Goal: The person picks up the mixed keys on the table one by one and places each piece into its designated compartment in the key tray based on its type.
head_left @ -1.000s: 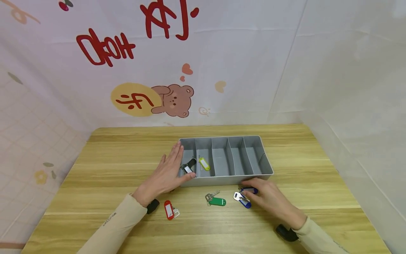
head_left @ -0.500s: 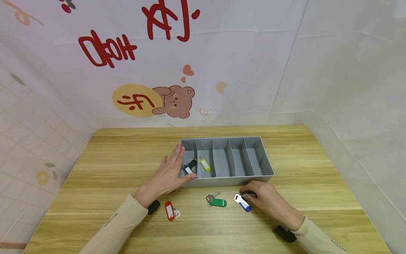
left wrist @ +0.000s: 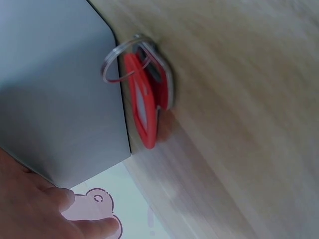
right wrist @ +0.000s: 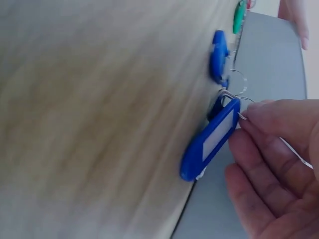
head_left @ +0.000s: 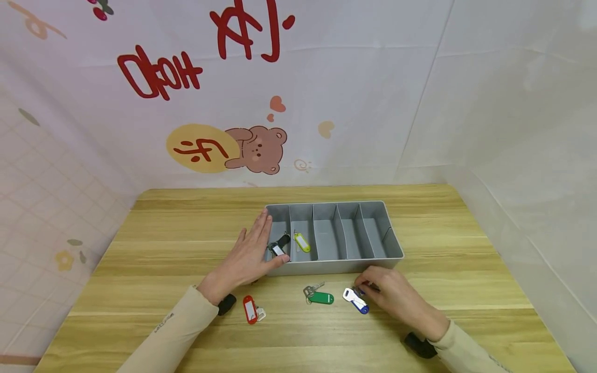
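My right hand [head_left: 396, 292] is in front of the grey compartment tray [head_left: 326, 267], pinching the metal ring of a blue key tag [right wrist: 212, 142] between thumb and fingertips. In the right wrist view that tag hangs tilted; in the head view the hand mostly covers it. Beside it on the table lies another blue key tag [head_left: 360, 305] with a silver key. My left hand [head_left: 242, 264] rests against the tray's left end, fingers straight, thumb on the front rim. Close to the tray, a red key tag [left wrist: 142, 102] with a ring shows in the left wrist view.
On the table lie a green key tag [head_left: 322, 298] with keys and a red key tag [head_left: 250, 310] with a key. Dark key tags [head_left: 280, 246] sit in the leftmost compartment, a yellow key tag [head_left: 302, 242] in the second. A printed cloth [head_left: 364, 103] hangs behind.
My right fingers have closed on the farther blue tag's ring and tipped it up from lying flat. The nearer blue tag has shifted slightly. My left hand stays on the tray.
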A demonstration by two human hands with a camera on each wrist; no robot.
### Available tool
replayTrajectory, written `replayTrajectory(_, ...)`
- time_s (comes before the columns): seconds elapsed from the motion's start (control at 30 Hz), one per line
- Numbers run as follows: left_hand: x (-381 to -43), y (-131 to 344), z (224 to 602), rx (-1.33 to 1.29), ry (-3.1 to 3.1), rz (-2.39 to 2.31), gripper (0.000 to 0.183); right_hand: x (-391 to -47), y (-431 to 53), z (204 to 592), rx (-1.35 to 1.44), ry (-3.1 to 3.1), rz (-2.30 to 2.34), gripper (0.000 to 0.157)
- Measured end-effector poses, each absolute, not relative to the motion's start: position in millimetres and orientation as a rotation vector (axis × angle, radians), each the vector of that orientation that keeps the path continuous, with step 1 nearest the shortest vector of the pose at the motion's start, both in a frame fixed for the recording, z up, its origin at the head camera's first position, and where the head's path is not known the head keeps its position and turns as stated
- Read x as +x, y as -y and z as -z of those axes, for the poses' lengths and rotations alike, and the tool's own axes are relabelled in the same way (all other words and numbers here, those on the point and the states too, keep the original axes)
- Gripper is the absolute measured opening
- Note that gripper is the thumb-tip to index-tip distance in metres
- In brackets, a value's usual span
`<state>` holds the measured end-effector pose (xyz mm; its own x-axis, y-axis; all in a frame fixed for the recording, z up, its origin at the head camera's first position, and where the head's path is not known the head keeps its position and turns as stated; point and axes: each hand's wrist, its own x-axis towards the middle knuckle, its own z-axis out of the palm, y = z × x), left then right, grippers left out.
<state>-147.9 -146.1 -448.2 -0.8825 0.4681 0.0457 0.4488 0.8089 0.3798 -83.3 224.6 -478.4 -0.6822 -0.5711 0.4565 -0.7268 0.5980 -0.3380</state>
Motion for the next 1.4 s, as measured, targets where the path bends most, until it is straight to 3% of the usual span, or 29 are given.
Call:
replayTrajectory(0.63, -147.4, 146.4, 448.9, 0.753, -2.946, -0.611, 0.11, -76.2, -223.4, 432.0, 0.999, 2.365, -0.897, 0.041)
replayTrajectory(0.73, -147.4, 146.4, 448.6, 0.763, -2.947, -0.608, 0.11, -75.1, -221.9, 424.5, 0.988, 2.351, -0.953, 0.031)
replayTrajectory(0.83, -147.5, 146.4, 448.3, 0.77, -2.949, -0.607, 0.11, -75.4, -219.4, 419.1, 0.996, 2.288, -1.009, 0.007)
replayTrajectory(0.97, -147.7, 146.4, 448.1, 0.765, -2.946, -0.602, 0.11, -78.4, -214.6, 413.4, 1.004, 2.174, -1.031, 0.029)
replayTrajectory(1.13, -147.7, 146.3, 447.6, 0.757, -2.943, -0.594, 0.11, -81.5, -208.7, 405.9, 0.986, 2.137, -1.044, 0.008)
replayTrajectory(1.27, -147.5, 146.4, 447.4, 0.755, -2.949, -0.585, 0.11, -84.7, -203.6, 398.8, 0.948, 2.189, -1.069, 0.028)
replayTrajectory(1.4, -147.5, 146.3, 447.7, 0.757, -2.958, -0.566, 0.11, -92.1, -198.3, 394.1, 0.934, 2.192, -1.077, 0.029)
